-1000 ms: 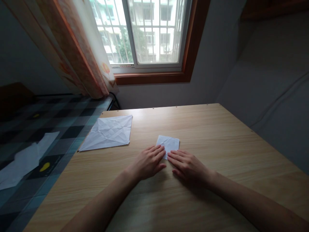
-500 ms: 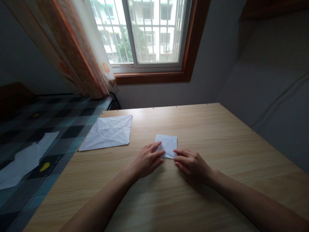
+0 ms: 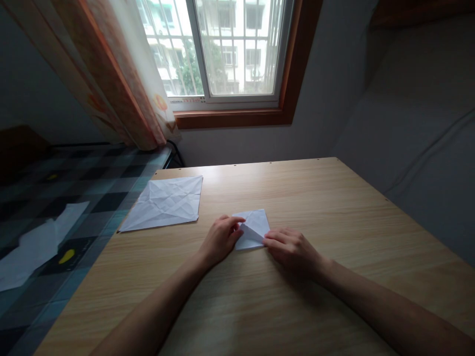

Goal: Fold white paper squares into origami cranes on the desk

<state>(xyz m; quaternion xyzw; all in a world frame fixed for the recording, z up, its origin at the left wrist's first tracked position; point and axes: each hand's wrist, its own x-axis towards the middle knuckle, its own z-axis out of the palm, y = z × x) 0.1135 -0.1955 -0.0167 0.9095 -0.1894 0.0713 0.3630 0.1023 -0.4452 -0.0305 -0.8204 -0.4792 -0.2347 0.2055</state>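
Observation:
A small folded square of white paper [image 3: 253, 231] lies on the wooden table [image 3: 297, 193] between my hands. At its left side, my left hand [image 3: 224, 235] pinches a raised flap of the paper between thumb and fingers. The fingertips of my right hand [image 3: 291, 248] are closed on the paper's lower right corner, with the thumb hidden beneath the hand. Part of the paper's left edge is covered by my left fingers.
A larger creased white sheet [image 3: 166, 202] rests near the table's far left corner. To the left, torn-looking white paper [image 3: 40, 247] lies on a bed with a checked cover [image 3: 107, 173]. Behind the table are a wall, a barred window [image 3: 237, 54] and a curtain [image 3: 122, 84].
The small paper has turned slightly and shifted left. My left hand, lying flat on it before, now lifts a flap. My right fingers have closed on the corner.

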